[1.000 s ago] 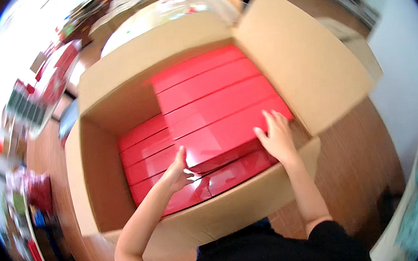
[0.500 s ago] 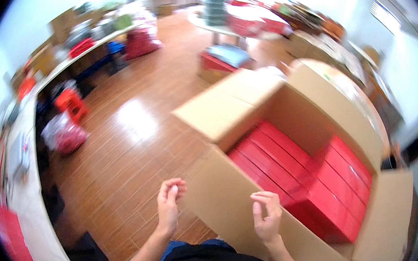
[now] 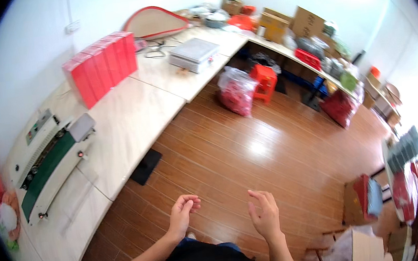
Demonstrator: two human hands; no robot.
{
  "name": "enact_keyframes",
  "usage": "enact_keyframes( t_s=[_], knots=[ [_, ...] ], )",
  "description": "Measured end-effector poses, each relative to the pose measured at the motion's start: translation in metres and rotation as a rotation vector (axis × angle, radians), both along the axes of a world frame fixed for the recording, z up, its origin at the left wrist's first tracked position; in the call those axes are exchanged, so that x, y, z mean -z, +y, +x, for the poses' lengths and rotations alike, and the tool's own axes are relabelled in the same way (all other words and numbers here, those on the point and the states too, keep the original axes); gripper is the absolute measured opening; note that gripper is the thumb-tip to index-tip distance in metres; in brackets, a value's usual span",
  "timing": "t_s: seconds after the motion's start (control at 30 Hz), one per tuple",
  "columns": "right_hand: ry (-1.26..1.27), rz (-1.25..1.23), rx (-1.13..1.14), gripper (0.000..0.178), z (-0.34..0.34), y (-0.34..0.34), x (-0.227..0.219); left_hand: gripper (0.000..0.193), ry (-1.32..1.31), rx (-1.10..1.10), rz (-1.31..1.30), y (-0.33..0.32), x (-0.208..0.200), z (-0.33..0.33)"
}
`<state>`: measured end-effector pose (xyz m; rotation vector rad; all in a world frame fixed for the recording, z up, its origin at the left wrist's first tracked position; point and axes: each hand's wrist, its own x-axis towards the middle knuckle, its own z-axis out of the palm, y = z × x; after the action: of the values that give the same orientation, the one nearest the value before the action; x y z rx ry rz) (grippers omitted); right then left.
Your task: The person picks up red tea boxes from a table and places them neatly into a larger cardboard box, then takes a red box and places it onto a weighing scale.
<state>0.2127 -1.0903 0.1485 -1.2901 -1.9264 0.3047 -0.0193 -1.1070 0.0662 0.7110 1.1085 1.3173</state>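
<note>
My left hand point(image 3: 182, 217) hangs over the wooden floor with its fingers loosely bent and apart, and nothing is in it. Level with it on the right, my right hand point(image 3: 265, 214) is also empty, thumb and fingers spread. Neither hand touches anything. Nearest on the left runs a long pale worktable point(image 3: 120, 122). On it a row of several red boxes point(image 3: 101, 70) stands upright against the wall. Closer to me lies a machine with a green belt point(image 3: 50, 164). A flat silver device point(image 3: 194, 54) rests farther along the table.
Under the far table, a clear bag of red items point(image 3: 238, 92) sits beside an orange stool point(image 3: 264, 82). Cardboard boxes point(image 3: 308, 21) and bags crowd that table. At the lower right, a cardboard flap point(image 3: 368, 249) and a carton with red and blue things point(image 3: 361, 201) stand.
My view has swung left, from the big open carton of red boxes to the worktable. Both hands stay empty and apart; the carton has mostly left the view at the lower right.
</note>
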Motion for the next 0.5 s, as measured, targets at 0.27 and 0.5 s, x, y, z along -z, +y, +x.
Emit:
enact_keyframes(
  t_s=[0.27,0.5],
  knots=[
    [-0.010,-0.069,-0.193,0.030,-0.072,0.161,0.033,0.018,-0.063,-0.239,-0.128,0.076,0.047,-0.047],
    [-0.069,-0.076,-0.316,0.027,-0.106,0.334,0.037,0.020,-0.136,-0.376,-0.208,0.206,0.042,-0.073]
  ],
)
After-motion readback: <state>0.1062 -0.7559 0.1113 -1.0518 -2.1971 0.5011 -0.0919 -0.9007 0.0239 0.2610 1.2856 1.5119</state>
